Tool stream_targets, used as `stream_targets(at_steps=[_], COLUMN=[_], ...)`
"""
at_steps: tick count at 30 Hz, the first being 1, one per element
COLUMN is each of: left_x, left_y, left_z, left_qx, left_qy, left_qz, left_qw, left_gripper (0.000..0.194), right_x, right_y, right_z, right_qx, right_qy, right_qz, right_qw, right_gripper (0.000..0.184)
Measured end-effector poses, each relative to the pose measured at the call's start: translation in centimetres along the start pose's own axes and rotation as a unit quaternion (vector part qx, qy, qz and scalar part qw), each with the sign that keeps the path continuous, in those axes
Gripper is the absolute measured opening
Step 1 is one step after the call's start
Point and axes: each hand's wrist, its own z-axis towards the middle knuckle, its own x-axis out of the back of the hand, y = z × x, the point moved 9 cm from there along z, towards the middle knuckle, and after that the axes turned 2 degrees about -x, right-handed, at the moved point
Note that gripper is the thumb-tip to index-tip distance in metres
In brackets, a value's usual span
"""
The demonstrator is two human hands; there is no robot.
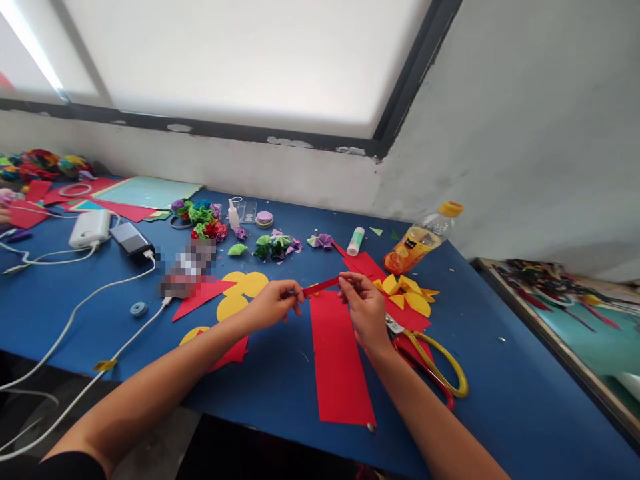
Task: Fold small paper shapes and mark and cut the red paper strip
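Observation:
Between my two hands a narrow red paper strip (321, 287) is stretched, with one end pinched in the fingers of my left hand (277, 303) and the other in those of my right hand (365, 308). Under it a long red paper rectangle (341, 360) lies flat on the blue table (270, 380). To the right of my right hand rest large scissors (453, 367) with yellow and red handles, partly covered by my wrist. Yellow paper circles (245, 285) lie left of the strip, and folded yellow paper pieces (407, 293) lie to its right.
An orange drink bottle (415, 243) and a glue stick (355, 241) stand or lie at the back right. Crumpled paper flowers (203, 217) sit toward the wall. White cables (110, 283) run from a power bank (90, 229) and a phone-like device (131, 240). Another person's hand (4, 213) shows at far left.

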Motion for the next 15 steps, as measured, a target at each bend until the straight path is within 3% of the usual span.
stream_targets(at_steps=[3,7,11,13,15], left_x=[0.1,0.0,-0.2,-0.9,-1.3], left_y=[-0.1,0.2,-0.1,0.1,0.4], left_z=[0.0,-0.1,-0.3,-0.5,-0.5], left_qx=[0.024,0.037,0.063,0.061,0.050], left_qy=[-0.003,-0.006,0.006,-0.008,-0.014], left_qz=[0.011,-0.033,-0.099,-0.154,-0.203], left_qw=[1.000,0.999,0.993,0.986,0.978], left_gripper=[0.021,0.032,0.032,0.031,0.029], right_x=[-0.9,-3.2,-5.7,-6.4,-6.7], right_y=[-1.4,-3.9,-5.7,-5.8,-5.7], right_z=[-0.8,-2.8,-6.0,-7.0,-7.4], right_qx=[0.030,0.133,0.300,0.347,0.365], right_qy=[-0.036,-0.158,-0.269,-0.280,-0.276], right_qz=[0.004,-0.047,-0.188,-0.246,-0.275], right_qw=[0.999,0.977,0.896,0.861,0.846], right_gripper=[0.022,0.011,0.019,0.022,0.023])
